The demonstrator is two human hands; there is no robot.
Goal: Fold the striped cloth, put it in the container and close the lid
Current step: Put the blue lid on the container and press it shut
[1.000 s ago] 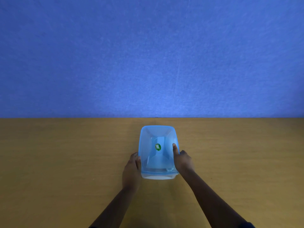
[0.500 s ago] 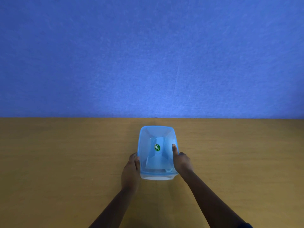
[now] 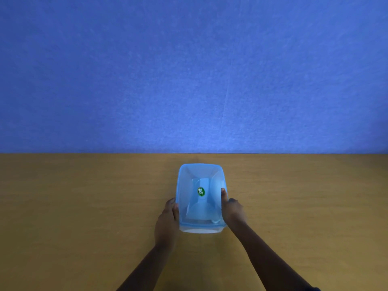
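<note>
A translucent blue plastic container (image 3: 200, 227) stands on the wooden table (image 3: 84, 206) just ahead of me, with a blue lid (image 3: 189, 177) on top that bears a small green oval sticker (image 3: 201, 191). My left hand (image 3: 168, 219) grips the container's left side. My right hand (image 3: 232, 208) grips the right side, its thumb resting on the lid. Through the lid I see only pale shapes; the striped cloth cannot be made out.
A blue wall (image 3: 189, 70) rises behind the far edge of the table. Bare wooden tabletop stretches to the left and right of the container.
The container and both hands have shifted slightly to the left. The grip on it is the same.
</note>
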